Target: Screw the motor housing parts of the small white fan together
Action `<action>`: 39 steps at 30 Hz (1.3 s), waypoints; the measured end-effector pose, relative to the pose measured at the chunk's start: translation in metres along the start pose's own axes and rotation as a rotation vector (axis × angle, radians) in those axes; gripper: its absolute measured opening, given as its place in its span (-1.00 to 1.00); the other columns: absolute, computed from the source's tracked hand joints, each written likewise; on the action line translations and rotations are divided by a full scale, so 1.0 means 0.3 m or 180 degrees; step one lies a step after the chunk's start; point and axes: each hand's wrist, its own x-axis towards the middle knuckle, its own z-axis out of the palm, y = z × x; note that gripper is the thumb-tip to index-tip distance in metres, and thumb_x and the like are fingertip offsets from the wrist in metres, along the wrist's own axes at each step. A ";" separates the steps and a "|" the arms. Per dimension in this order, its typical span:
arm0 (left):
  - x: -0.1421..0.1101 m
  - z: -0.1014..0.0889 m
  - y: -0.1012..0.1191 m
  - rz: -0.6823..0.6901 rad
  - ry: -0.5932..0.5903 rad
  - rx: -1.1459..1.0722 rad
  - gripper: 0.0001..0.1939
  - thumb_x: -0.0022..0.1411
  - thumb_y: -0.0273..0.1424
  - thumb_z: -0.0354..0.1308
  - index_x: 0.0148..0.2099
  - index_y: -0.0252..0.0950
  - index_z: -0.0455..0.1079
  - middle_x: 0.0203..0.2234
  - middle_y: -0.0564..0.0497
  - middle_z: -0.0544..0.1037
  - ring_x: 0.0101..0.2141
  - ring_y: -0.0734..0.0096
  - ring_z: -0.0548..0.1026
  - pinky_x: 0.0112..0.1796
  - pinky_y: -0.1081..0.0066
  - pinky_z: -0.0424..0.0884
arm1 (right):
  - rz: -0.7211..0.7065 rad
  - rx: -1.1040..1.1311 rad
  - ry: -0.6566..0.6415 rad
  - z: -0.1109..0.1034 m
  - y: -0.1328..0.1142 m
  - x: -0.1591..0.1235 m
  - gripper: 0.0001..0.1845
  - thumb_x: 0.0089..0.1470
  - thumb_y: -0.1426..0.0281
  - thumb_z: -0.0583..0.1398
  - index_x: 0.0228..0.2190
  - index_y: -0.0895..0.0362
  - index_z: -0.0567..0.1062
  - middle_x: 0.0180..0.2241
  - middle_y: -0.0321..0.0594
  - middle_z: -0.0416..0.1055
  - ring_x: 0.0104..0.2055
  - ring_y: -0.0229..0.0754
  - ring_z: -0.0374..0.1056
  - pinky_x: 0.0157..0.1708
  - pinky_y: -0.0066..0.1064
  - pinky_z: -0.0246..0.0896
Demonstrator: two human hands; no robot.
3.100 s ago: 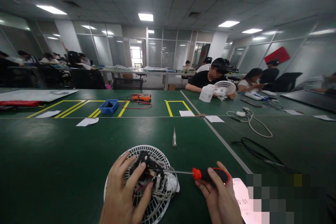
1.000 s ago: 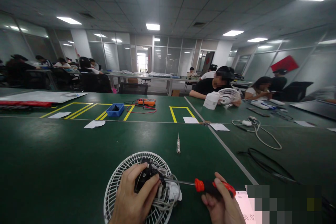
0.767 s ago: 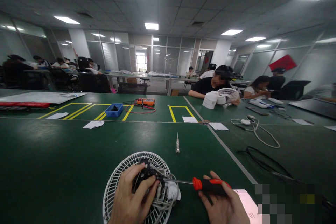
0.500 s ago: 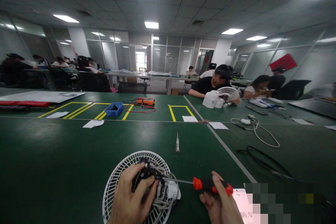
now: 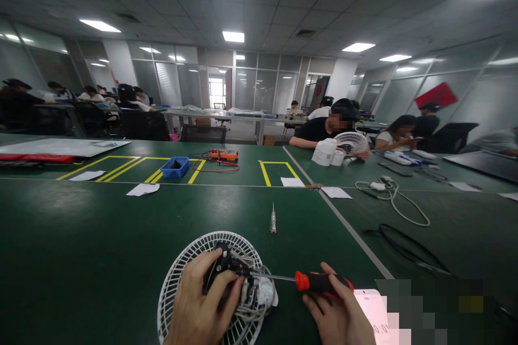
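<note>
A white round fan grille lies on the green table in front of me, with a black and white fan motor assembly and bundled wires on it. My left hand grips the black part of that assembly, thumb and fingers closed around it. In my right hand is a screwdriver with a red and black handle. Its shaft points left, and the tip meets the black part near my left fingertips; the exact contact is hidden. A second, clear-handled small screwdriver lies beyond the grille.
A lit phone lies beside my right hand. Farther off are a blue tray, an orange multimeter, paper slips and cables. Across the table, a person sits behind another white fan.
My right hand has shifted slightly left on the screwdriver handle, and its fingers have changed position around it. My left hand and the fan assembly stay nearly in place.
</note>
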 end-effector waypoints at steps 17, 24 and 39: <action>0.001 -0.008 -0.009 0.0104 0.0084 0.0089 -0.80 0.19 -0.46 0.37 -0.12 -0.23 0.52 -0.01 -0.15 0.47 0.09 -0.01 0.39 0.12 -0.13 0.32 | -0.0253 -0.0225 -0.0062 0.031 -0.016 -0.032 -0.16 -0.29 0.22 0.55 0.02 0.09 0.40 -0.39 -0.27 0.57 -0.36 -0.06 0.49 -0.34 -0.23 0.44; -0.008 -0.012 -0.012 0.0085 0.0067 0.0038 -0.78 0.19 -0.48 0.38 -0.10 -0.23 0.53 0.00 -0.15 0.47 0.11 -0.02 0.39 0.09 -0.12 0.38 | -0.0187 -0.0143 -0.0149 0.022 -0.010 -0.033 -0.21 -0.20 0.17 0.49 0.05 0.08 0.40 -0.30 -0.21 0.57 -0.26 -0.03 0.48 -0.34 -0.21 0.43; 0.000 -0.017 -0.013 0.0080 -0.0121 -0.0087 -0.77 0.22 -0.57 0.31 -0.07 -0.26 0.49 0.14 -0.21 0.41 0.18 0.04 0.40 0.08 0.03 0.48 | -0.0404 -0.0284 -0.0082 0.042 -0.004 -0.041 -0.31 -0.27 0.17 0.53 -0.09 0.09 0.50 -0.54 -0.37 0.41 -0.48 -0.18 0.31 -0.47 -0.36 0.27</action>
